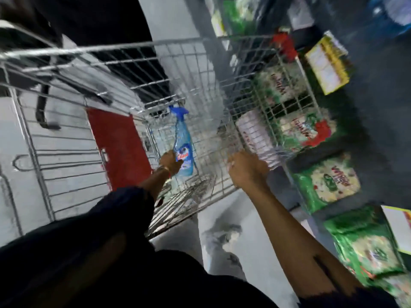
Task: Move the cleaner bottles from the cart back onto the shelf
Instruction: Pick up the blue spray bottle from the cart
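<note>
The frame is blurred by motion. A blue spray cleaner bottle [182, 143] with a blue trigger head stands upright inside the wire shopping cart [138, 48]. My left hand [170, 162] is wrapped around the bottle's lower half, near its label. My right hand [246, 168] hovers over the cart's right side with curled fingers; whether it touches the wire is unclear, and it holds nothing I can see. The shelf [364, 134] runs along the right, dark, stacked with packets.
Green and white packets [327, 185] fill the shelf on the right, with a yellow box [328, 63] higher up. A red panel [117, 145] forms the cart's child seat flap. Grey floor [262, 221] lies below, with my shoe visible.
</note>
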The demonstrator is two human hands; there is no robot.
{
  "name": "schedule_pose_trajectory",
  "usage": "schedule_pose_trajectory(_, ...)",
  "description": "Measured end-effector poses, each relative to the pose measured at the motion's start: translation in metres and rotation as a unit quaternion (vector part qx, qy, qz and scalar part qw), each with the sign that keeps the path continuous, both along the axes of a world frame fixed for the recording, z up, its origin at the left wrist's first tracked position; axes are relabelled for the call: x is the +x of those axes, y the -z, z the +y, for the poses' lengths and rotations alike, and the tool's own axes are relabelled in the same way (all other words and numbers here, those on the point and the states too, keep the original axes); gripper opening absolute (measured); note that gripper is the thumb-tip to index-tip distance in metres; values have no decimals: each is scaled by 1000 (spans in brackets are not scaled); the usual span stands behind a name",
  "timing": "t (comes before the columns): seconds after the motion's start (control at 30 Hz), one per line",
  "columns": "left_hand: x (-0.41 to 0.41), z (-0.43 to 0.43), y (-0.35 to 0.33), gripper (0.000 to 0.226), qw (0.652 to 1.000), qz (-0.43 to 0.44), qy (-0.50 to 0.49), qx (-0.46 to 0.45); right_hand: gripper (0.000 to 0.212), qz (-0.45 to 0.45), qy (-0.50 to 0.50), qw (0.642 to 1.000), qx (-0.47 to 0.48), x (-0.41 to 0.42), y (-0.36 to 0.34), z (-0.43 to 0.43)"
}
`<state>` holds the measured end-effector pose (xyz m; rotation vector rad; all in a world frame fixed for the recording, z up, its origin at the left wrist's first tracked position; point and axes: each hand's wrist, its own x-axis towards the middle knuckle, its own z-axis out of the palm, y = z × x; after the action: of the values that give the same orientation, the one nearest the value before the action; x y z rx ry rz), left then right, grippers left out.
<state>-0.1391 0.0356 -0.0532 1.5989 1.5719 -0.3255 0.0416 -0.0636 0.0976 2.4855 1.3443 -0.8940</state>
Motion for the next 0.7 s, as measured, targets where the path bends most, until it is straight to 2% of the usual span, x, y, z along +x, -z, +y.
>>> schedule_pose_trajectory(0.17, 10, 1, 37, 52, 989, 5, -140, -38, 27, -48, -14, 998, 28, -2, 11, -6)
schedule_pose_trajectory(0.27, 12, 0, 48, 53, 980, 4, -195, -42, 28, -61, 0, 996, 64, -3, 16, -7)
schedule_pose_trajectory(0.37, 8, 8, 53, 56, 966, -8, -244, -89, 29, -68, 7, 994, 88, -3, 18, -7)
schedule_pose_trajectory(0.5, 11, 18, 45, 62, 959, -51, -227, -163, 23, -60, 22, 992, 106, -5, 17, -6)
schedule_pose_trajectory(0.6, 14, 15, 23, 60, 962, -72, -207, -163, 22, -36, 16, 993, 111, -8, 14, -6)
schedule_pose_trajectory(0.7, 19, 5, -15, 48, 955, -133, -228, -140, 24, 70, 69, 986, 137, -3, 1, -8)
